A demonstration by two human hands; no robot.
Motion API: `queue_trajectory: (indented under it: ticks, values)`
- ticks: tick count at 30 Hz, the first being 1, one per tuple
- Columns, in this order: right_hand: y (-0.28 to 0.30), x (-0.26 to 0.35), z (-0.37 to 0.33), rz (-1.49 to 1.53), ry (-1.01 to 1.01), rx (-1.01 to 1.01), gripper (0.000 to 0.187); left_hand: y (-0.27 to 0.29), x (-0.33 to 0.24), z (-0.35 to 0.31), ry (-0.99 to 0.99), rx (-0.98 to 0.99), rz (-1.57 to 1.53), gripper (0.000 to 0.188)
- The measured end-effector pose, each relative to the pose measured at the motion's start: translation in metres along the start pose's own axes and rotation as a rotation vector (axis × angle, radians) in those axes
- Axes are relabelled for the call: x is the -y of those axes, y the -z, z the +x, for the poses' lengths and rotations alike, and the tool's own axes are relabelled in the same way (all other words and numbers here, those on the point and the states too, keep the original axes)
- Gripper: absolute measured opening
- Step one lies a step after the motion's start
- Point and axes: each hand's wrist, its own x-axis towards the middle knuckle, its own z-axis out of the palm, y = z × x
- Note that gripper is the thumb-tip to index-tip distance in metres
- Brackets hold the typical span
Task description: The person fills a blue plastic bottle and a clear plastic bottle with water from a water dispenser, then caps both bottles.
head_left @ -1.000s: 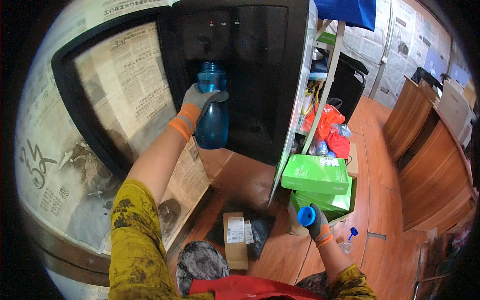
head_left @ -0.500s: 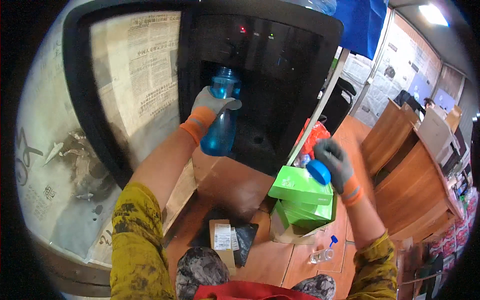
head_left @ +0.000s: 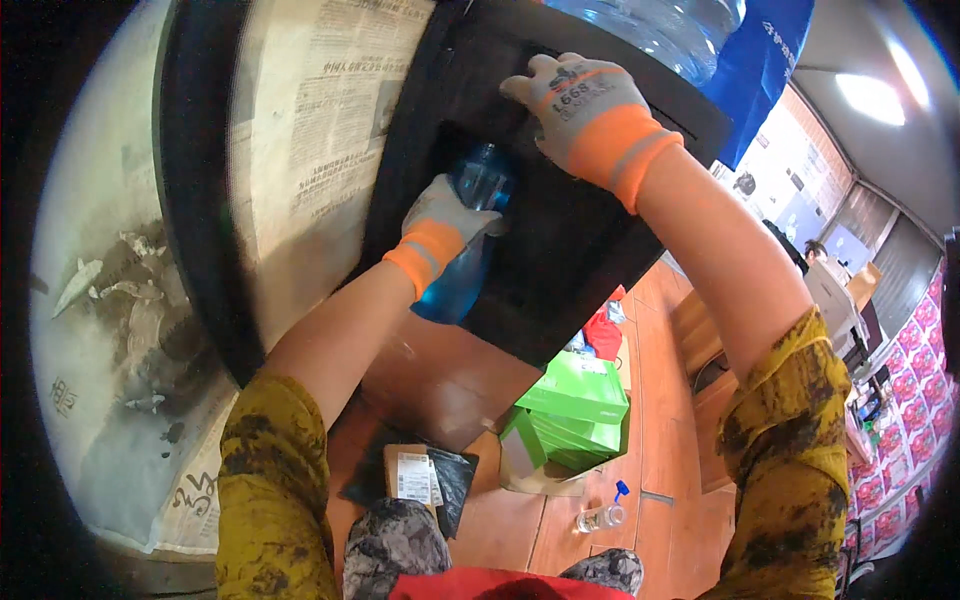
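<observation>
The left hand [head_left: 440, 215], gloved in grey with an orange cuff, has its fingers wrapped round a translucent blue water bottle [head_left: 462, 250] and holds it up inside the dark recess of the black water dispenser [head_left: 560, 230], bottle mouth high under the spout area, base tilting down and out toward the person. The right hand [head_left: 580, 105] lies on the dispenser's top front panel, fingers [head_left: 525, 85] spread flat and pressing there, gripping nothing; whether a button sits under them cannot be told. Above sits the big clear water jug [head_left: 660, 25]. This looks like the filling step, and the next move seems to call for holding the bottle steady under the outlet and keeping it from tipping as it gets heavier. Room is tight: the recess walls close in on both sides of the bottle, and the newspaper-covered panel [head_left: 320, 150] stands just left of the dispenser. Below, the wooden floor [head_left: 440, 380] carries green boxes [head_left: 570, 400], a small cardboard parcel [head_left: 410, 475] and a little clear bottle with a blue cap [head_left: 603, 512]
</observation>
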Motion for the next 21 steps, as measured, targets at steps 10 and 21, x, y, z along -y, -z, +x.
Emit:
queue_trajectory:
  ticks: [10, 21]
  values:
    - [-0.007, 0.033, 0.043, -0.192, 0.047, 0.191, 0.044, -0.001, -0.001, 0.002, 0.037, -0.014, 0.009, 0.09]
    - [0.0, 0.037, 0.042, -0.165, 0.092, 0.134, 0.026, 0.001, -0.003, 0.007, 0.089, 0.066, 0.014, 0.1]
